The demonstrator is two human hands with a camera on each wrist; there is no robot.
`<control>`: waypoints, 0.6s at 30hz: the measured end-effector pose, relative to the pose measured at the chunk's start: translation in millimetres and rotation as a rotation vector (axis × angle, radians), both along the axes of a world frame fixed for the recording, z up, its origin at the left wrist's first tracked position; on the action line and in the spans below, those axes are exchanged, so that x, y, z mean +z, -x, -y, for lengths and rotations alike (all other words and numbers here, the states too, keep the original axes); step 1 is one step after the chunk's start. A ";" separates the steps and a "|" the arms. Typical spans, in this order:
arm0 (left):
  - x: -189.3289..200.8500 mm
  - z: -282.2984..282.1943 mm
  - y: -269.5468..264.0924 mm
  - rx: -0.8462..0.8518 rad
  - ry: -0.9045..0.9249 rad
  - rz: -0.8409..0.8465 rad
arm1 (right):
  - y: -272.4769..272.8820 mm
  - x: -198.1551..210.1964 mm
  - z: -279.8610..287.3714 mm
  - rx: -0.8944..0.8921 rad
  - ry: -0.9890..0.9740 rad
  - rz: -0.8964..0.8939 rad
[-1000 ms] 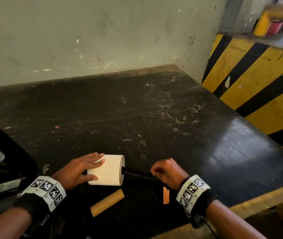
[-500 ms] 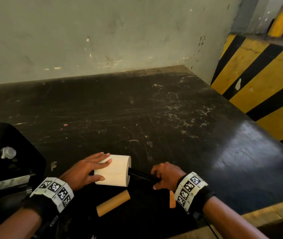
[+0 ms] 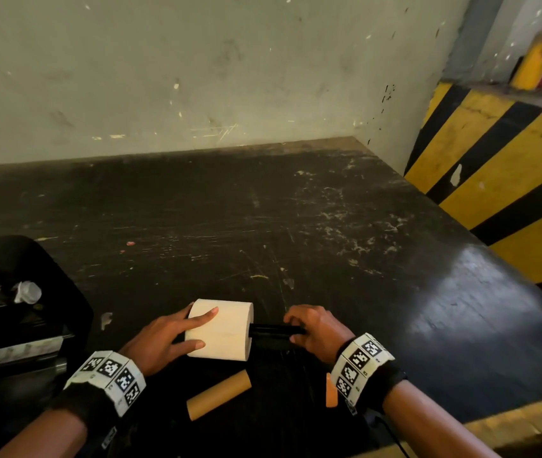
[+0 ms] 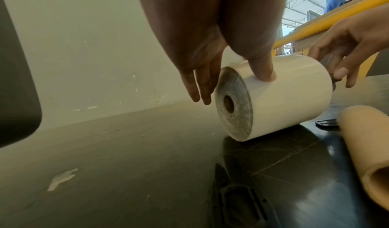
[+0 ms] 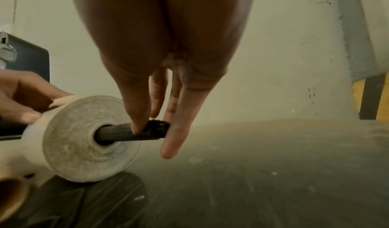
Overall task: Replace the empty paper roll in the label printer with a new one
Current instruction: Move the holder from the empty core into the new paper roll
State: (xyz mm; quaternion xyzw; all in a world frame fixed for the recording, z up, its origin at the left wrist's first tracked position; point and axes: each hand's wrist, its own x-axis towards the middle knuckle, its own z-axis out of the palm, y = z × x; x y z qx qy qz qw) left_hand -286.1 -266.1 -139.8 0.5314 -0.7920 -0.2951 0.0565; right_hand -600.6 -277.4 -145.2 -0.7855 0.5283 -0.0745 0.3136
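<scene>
The new white paper roll (image 3: 220,328) lay on its side on the dark table (image 3: 345,226), just beyond the empty brown cardboard core (image 3: 218,394), with the open label printer (image 3: 15,309) to its left. The left hand (image 3: 160,338) clasped the roll, thumb and fingers spread over its curved side. The right hand (image 3: 317,330) pinched the black spindle (image 3: 276,329), whose other end sat inside the roll's core hole.

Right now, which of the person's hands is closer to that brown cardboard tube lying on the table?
Neither clearly. The cardboard tube lies between the wrists, nearer the person. The left hand holds the white paper roll beyond it; the right hand pinches the black spindle.
</scene>
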 end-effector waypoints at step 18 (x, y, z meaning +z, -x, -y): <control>6.7 -2.1 6.4 0.062 -0.101 -0.115 | -51.5 -12.9 -9.3 -0.211 -0.094 0.335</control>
